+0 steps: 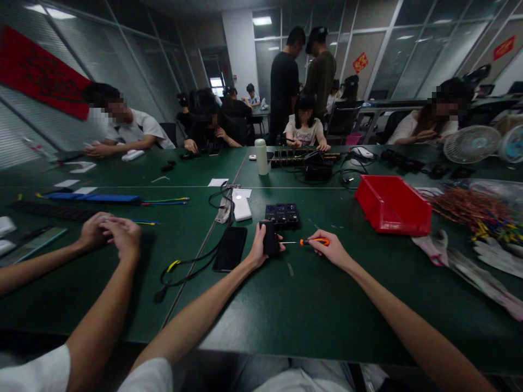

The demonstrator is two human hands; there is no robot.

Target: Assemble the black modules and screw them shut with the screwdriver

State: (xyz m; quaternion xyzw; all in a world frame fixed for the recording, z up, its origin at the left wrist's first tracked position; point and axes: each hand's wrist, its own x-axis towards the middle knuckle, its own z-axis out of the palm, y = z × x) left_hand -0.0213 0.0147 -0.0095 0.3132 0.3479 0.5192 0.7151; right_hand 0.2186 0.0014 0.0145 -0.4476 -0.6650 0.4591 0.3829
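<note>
My left hand (257, 246) is closed around a small black box-shaped device (269, 238), held just above the green table. In my right hand (333, 247) is a screwdriver (314, 242) with an orange and black handle. Its thin metal shaft points left, and the tip reaches the right side of the device by my left fingertips; whether it sits in a screw is too small to tell. Just behind the device stand several similar black modules (281, 215) in a row. A black smartphone (230, 249) lies to the left of my left hand.
A red plastic bin (392, 206) stands at right, near gloves (439, 247) and bundled copper wires (474, 209). A white power bank (242, 207), black cable (192, 280) and pale green bottle (261, 157) are on the table (327, 310). A co-worker's hands (110, 231) are at left.
</note>
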